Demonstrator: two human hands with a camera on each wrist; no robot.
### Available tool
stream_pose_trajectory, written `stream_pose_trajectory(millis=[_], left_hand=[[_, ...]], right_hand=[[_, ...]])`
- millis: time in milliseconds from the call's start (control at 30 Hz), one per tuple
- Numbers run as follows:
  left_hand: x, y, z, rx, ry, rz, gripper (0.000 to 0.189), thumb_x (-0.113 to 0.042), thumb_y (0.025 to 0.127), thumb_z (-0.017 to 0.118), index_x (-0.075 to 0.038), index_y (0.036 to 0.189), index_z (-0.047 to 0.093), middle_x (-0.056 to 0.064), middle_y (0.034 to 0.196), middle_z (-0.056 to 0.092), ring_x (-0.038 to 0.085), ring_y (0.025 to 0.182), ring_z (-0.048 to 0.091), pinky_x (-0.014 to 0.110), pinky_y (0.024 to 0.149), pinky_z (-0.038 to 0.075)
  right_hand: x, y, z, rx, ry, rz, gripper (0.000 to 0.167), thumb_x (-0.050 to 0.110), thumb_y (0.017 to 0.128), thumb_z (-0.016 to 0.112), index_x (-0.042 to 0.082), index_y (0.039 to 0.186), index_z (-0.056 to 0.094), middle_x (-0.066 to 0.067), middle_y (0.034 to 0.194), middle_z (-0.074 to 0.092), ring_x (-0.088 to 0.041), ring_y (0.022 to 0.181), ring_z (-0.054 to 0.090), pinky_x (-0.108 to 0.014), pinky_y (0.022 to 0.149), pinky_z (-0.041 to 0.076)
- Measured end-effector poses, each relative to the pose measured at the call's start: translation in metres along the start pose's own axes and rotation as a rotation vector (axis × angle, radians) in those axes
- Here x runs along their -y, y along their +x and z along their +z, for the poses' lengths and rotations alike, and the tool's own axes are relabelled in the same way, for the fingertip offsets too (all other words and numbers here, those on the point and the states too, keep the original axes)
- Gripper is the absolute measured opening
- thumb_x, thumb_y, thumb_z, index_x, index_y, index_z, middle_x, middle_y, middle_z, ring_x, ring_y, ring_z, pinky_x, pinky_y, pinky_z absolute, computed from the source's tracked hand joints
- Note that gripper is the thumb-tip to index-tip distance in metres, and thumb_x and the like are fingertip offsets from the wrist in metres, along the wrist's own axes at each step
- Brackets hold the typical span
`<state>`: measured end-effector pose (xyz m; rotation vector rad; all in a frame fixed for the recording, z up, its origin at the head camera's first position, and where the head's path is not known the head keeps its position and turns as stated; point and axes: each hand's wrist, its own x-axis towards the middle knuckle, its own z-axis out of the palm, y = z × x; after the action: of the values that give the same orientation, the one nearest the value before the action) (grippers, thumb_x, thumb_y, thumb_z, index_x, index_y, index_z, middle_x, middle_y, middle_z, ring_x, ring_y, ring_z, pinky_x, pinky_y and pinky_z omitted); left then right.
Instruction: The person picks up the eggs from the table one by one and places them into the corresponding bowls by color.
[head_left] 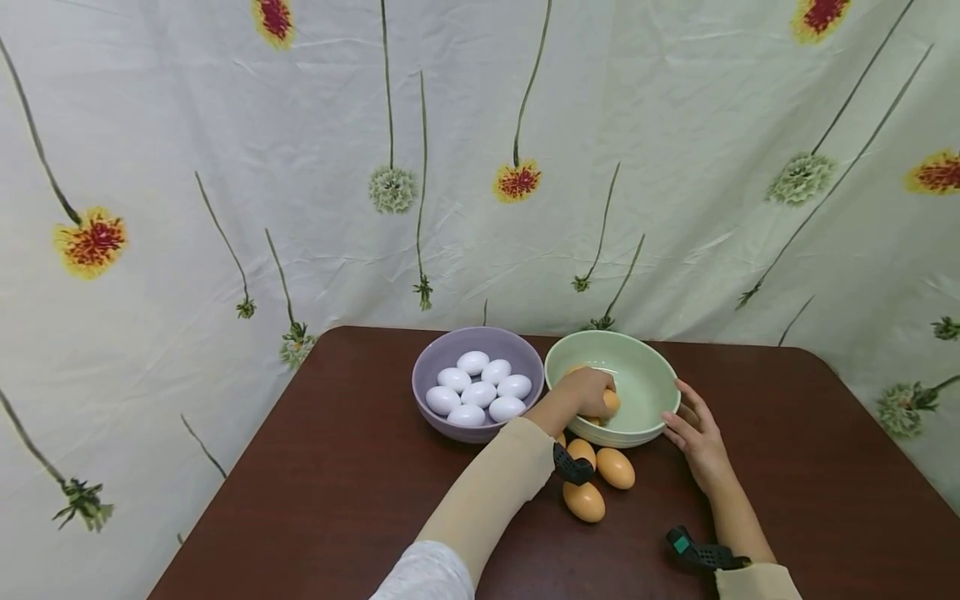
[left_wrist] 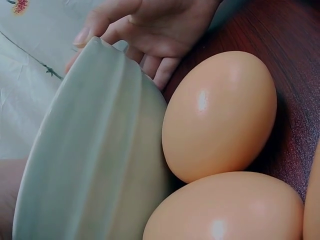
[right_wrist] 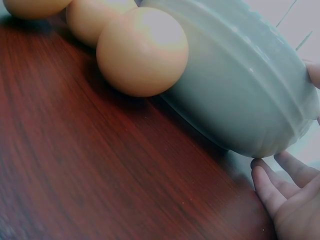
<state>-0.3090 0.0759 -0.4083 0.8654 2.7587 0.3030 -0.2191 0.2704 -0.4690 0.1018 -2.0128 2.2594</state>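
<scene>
My left hand [head_left: 588, 392] reaches down into the pale green bowl [head_left: 648, 383], its fingers curled at a brown egg [head_left: 611, 402]. Part of that egg shows beside the fingers; the rest is hidden by the hand. On the bowl's right side, my right hand [head_left: 697, 433] holds the rim, with fingertips low against the outer wall in the right wrist view. Several brown eggs [head_left: 616, 468] lie on the table right in front of the bowl, two of them large in the left wrist view.
A purple bowl [head_left: 424, 367] with several white eggs [head_left: 478, 394] stands left of the green bowl, near the back edge of the dark wooden table [head_left: 322, 467]. Behind the table hangs a white cloth [head_left: 480, 250] printed with flowers.
</scene>
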Motion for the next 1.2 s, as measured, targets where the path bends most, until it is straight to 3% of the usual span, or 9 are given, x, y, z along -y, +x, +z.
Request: stream_pose_trajectory(millis=[367,533,733,900,1067,1200], left_hand=[[-0.002,-0.002,0.000,0.016,0.008,0.008,0.044,-0.024,0.084,0.076,-0.019,0.125,0.065,-0.005,0.116,0.066,0.008,0.094,0.057,0.018,0.076,0.042],[-0.002,-0.002,-0.002,-0.008,-0.009,0.012,0.047,-0.026,0.083,0.076,-0.019,0.127,0.063,-0.005,0.117,0.065,0.008,0.095,0.057,0.018,0.075,0.042],[-0.001,-0.001,-0.002,-0.054,-0.046,0.010,0.047,-0.028,0.085,0.074,-0.021,0.130,0.062,-0.004,0.124,0.063,0.011,0.112,0.058,0.020,0.087,0.044],[0.002,-0.004,0.000,-0.128,-0.147,0.037,0.044,-0.024,0.086,0.071,-0.020,0.130,0.063,-0.003,0.125,0.063,0.010,0.114,0.057,0.021,0.090,0.044],[0.005,-0.011,-0.001,-0.222,-0.289,0.115,0.040,-0.022,0.086,0.073,-0.015,0.125,0.065,-0.001,0.122,0.065,0.011,0.114,0.058,0.020,0.091,0.043],[0.006,-0.017,-0.001,-0.247,-0.345,0.176,0.038,-0.023,0.088,0.073,-0.013,0.123,0.066,0.000,0.120,0.066,0.011,0.113,0.058,0.018,0.092,0.043]], right_hand=[[0.002,-0.001,0.001,0.008,-0.004,0.002,0.059,0.007,0.100,0.052,0.016,0.153,0.028,-0.027,0.146,0.020,-0.001,0.106,0.055,-0.016,0.083,0.048],[0.002,-0.001,0.001,0.010,0.005,-0.002,0.057,0.005,0.100,0.051,0.017,0.151,0.030,-0.026,0.145,0.022,-0.001,0.105,0.055,-0.016,0.083,0.048],[0.003,-0.001,0.001,0.013,0.003,0.004,0.058,0.006,0.100,0.051,0.016,0.152,0.028,-0.027,0.146,0.021,-0.001,0.106,0.055,-0.016,0.084,0.048],[0.003,-0.001,0.001,0.016,-0.001,0.005,0.060,0.007,0.100,0.051,0.016,0.154,0.026,-0.028,0.146,0.020,0.001,0.106,0.055,-0.016,0.084,0.047],[0.003,-0.001,0.001,0.019,0.003,0.002,0.059,0.006,0.100,0.051,0.016,0.153,0.027,-0.024,0.144,0.023,0.001,0.105,0.055,-0.016,0.084,0.048],[0.003,-0.001,0.002,0.014,0.010,0.003,0.059,0.006,0.100,0.051,0.015,0.153,0.027,-0.023,0.143,0.024,0.000,0.104,0.056,-0.016,0.084,0.048]])
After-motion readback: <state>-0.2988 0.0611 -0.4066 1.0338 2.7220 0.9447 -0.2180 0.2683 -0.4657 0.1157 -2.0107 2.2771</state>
